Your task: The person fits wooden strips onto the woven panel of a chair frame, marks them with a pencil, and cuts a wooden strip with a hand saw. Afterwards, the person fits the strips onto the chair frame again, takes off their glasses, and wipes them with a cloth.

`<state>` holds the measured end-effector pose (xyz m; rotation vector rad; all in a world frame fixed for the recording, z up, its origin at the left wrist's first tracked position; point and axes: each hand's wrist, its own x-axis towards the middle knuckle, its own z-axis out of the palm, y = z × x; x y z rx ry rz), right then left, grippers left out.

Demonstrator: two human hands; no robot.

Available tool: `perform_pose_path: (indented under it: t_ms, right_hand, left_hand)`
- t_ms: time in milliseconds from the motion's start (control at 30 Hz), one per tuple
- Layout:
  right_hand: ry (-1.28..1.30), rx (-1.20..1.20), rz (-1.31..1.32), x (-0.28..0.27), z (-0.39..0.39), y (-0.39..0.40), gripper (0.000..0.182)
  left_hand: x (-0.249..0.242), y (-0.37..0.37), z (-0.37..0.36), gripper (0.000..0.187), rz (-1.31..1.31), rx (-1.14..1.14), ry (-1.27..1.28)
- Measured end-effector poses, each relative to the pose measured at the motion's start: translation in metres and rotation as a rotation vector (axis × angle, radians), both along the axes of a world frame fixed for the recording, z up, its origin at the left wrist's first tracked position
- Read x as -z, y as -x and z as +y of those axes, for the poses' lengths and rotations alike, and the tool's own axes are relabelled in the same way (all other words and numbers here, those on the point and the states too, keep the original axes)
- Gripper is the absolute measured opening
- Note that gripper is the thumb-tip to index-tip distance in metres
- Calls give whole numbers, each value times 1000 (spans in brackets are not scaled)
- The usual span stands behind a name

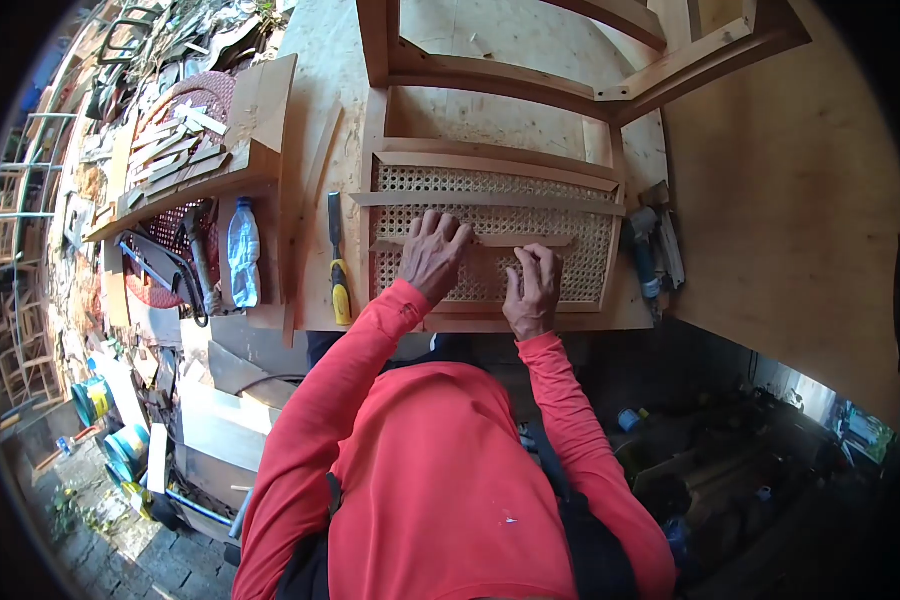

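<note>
A chair frame (617,205) lies on the workbench, its panel filled with woven cane webbing (580,272). Across the cane runs a thin wooden strip (500,241). My left hand (435,258) is closed over the strip's left part, fingers curled down and hiding it there. Near the right end of the same strip, my right hand (535,288) has thumb and fingers drawn together in a pinch; its fingertips are partly hidden. A second, longer wooden strip (540,205) lies farther up over the cane, beyond both hands.
A yellow-handled chisel (340,285) lies left of the frame, near a plastic bottle (243,255) and a hammer (202,262). Wood offcuts (175,150) are piled at upper left. A blue tool (642,255) sits against the frame's right side. A plywood panel (780,210) stands farther right.
</note>
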<state>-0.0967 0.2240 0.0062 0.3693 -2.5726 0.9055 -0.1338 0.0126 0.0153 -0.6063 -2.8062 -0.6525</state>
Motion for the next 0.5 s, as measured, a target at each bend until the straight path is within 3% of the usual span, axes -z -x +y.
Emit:
perform_pose_path:
  t_ms: [133, 200, 267, 333, 467, 500]
  right_hand:
    - [-199, -206, 59, -27, -1, 29, 43]
    - [-149, -245, -87, 2, 11, 28, 41]
    - [-60, -207, -83, -4, 6, 28, 35]
    - [322, -114, -343, -11, 7, 20, 26]
    - [1160, -56, -678, -56, -32, 9, 11]
    - [1215, -2, -729, -59, -48, 8, 14]
  left_hand:
    - [-30, -5, 4, 23, 6, 88, -10]
    - [-50, -11, 1, 22, 25, 108, -26]
    - [-101, -15, 0, 39, 150, 34, -162]
    - [-142, -24, -6, 41, 239, -68, -311]
    - [-134, -16, -2, 38, 50, -211, -464]
    - [-122, -8, 0, 38, 45, -212, -458]
